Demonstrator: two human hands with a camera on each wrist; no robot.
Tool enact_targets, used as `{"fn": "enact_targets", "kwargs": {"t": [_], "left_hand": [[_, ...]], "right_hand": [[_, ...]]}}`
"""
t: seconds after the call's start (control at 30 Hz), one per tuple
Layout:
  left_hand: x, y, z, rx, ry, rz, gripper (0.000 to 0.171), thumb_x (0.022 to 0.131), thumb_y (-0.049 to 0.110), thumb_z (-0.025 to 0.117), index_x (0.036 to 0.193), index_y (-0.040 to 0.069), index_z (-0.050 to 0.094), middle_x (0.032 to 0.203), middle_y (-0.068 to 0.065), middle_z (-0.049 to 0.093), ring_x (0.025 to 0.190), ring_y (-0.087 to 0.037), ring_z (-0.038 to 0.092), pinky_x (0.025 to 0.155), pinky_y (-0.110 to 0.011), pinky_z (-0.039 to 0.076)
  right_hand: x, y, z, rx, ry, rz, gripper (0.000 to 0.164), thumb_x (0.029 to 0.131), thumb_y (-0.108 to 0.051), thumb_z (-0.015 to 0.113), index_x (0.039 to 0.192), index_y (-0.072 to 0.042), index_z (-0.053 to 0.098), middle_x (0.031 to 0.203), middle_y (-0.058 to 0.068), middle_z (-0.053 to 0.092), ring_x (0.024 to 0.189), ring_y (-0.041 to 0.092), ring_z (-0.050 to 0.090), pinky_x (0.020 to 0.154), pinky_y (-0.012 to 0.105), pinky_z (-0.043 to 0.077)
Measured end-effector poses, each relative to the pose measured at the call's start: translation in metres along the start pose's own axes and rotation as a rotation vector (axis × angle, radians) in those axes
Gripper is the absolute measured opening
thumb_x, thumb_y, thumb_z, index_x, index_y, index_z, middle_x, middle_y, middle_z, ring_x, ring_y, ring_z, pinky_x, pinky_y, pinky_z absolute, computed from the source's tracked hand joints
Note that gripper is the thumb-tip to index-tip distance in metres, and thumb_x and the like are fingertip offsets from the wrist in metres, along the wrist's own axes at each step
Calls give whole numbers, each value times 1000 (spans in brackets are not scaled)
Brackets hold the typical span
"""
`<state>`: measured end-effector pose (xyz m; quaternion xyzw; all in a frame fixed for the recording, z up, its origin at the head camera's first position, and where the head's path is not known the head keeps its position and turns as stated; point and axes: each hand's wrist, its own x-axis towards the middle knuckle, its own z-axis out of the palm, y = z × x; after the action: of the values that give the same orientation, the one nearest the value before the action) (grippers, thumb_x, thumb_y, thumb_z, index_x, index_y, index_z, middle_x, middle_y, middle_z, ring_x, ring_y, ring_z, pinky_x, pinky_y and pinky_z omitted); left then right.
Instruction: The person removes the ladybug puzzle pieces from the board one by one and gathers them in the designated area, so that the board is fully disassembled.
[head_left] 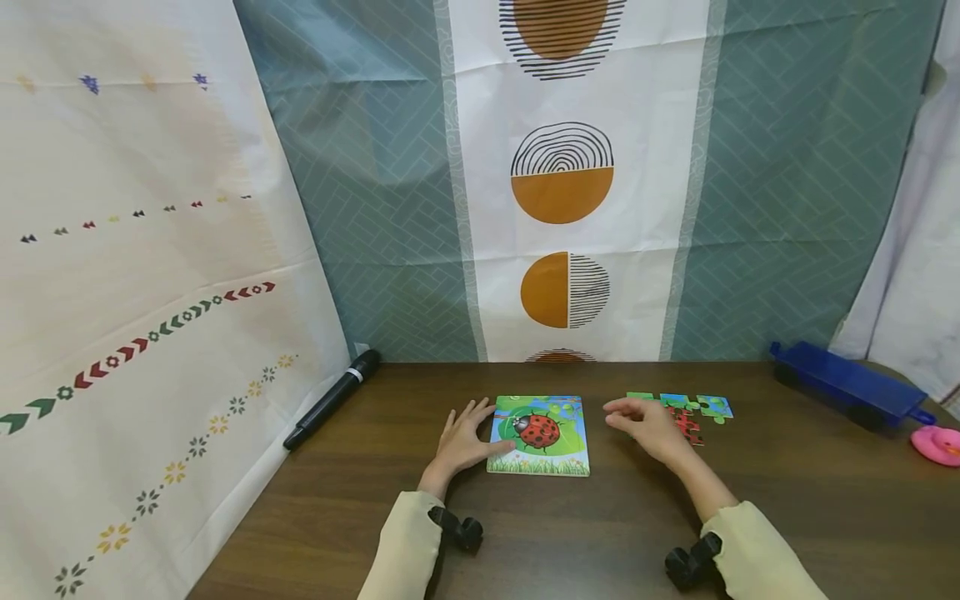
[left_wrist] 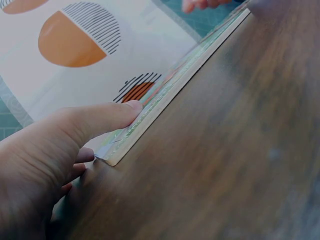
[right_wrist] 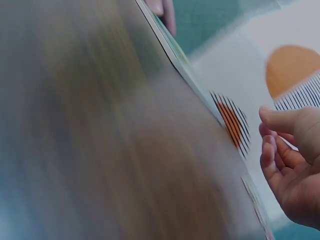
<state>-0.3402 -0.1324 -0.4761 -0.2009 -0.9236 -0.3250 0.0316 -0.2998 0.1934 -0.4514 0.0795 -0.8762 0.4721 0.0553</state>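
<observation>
A ladybug picture puzzle lies flat on the table, its picture intact in the head view. My left hand is at its left side, fingers spread and thumb resting over the picture. The left wrist view shows that thumb on the board's face near a corner, with the other fingers beside the edge. Between the board and a group of loose puzzle pieces is my right hand, raised and partly covering some pieces. In the right wrist view its fingers are loosely bent, with nothing visible between them and the thumb.
A blue plastic container stands at the back right, with a pink toy duck near it. A thick black marker lies along the left table edge. Patterned cloth hangs behind the wooden table.
</observation>
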Motion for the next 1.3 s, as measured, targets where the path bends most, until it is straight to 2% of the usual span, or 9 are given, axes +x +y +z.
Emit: {"fn": "enact_targets", "kwargs": {"t": [0.1, 0.27, 0.37, 0.47, 0.57, 0.67, 0.93, 1.1, 1.3], "left_hand": [[-1, -1, -1, 8, 5, 5, 79, 79, 44, 77, 144, 8, 49, 156, -14, 39, 148, -37, 28, 120, -63, 11], [-1, 0, 1, 22, 0, 9, 79, 79, 44, 77, 144, 7, 49, 156, -15, 39, 148, -38, 28, 120, -64, 11], [0, 1, 7, 9, -7, 8, 81, 79, 45, 76, 144, 6, 47, 156, -16, 38, 148, -38, 27, 120, -64, 10], [0, 2, 10, -13, -2, 15, 85, 79, 51, 74, 145, 5, 47, 156, -16, 37, 149, -38, 26, 121, -64, 8], [-3, 3, 9, -20, 24, 46, 87, 79, 61, 69, 143, 6, 48, 155, -17, 39, 147, -39, 28, 120, -65, 9], [-5, 3, 5, -27, 40, 65, 89, 79, 64, 67, 142, 4, 50, 153, -19, 41, 146, -41, 29, 119, -66, 9], [0, 1, 0, 13, -5, -1, 80, 80, 45, 76, 144, 7, 48, 156, -15, 38, 149, -37, 27, 121, -63, 10], [0, 2, 0, 27, -6, -8, 78, 80, 44, 76, 145, 9, 48, 156, -14, 37, 149, -36, 27, 121, -63, 11], [-1, 2, 0, 21, -2, -6, 78, 80, 43, 77, 144, 9, 49, 156, -13, 38, 149, -36, 28, 121, -63, 11]], "right_hand": [[6, -11, 21, 40, -44, -20, 30, 93, -15, 65, 117, 2, 67, 107, 19, 70, 89, 20, 63, 69, 29, 51], [10, -17, 40, -32, -118, -58, 37, 91, -15, 68, 123, 3, 65, 108, 20, 63, 88, 21, 58, 71, 31, 48], [7, -15, 40, -91, -141, -69, 43, 88, -14, 72, 125, 5, 63, 105, 19, 56, 82, 20, 47, 68, 31, 41], [4, -12, 38, -104, -159, -77, 49, 86, -14, 74, 127, 8, 60, 99, 17, 51, 79, 20, 39, 66, 32, 35], [4, -11, 38, -106, -178, -93, 51, 86, -16, 74, 128, 8, 59, 96, 14, 49, 79, 19, 36, 65, 31, 32], [5, -12, 39, -105, -189, -107, 49, 87, -17, 73, 128, 7, 60, 95, 12, 48, 79, 18, 35, 66, 31, 32], [10, -19, 43, -125, -201, -95, 43, 86, -14, 73, 123, 6, 62, 91, 12, 47, 75, 19, 37, 64, 31, 32], [11, -22, 44, -92, -210, -76, 42, 86, -10, 73, 122, 7, 59, 89, 13, 43, 71, 19, 37, 62, 30, 31], [12, -17, 48, -15, -175, -74, 41, 85, -4, 73, 119, 3, 52, 92, 13, 39, 72, 19, 35, 65, 32, 32]]}}
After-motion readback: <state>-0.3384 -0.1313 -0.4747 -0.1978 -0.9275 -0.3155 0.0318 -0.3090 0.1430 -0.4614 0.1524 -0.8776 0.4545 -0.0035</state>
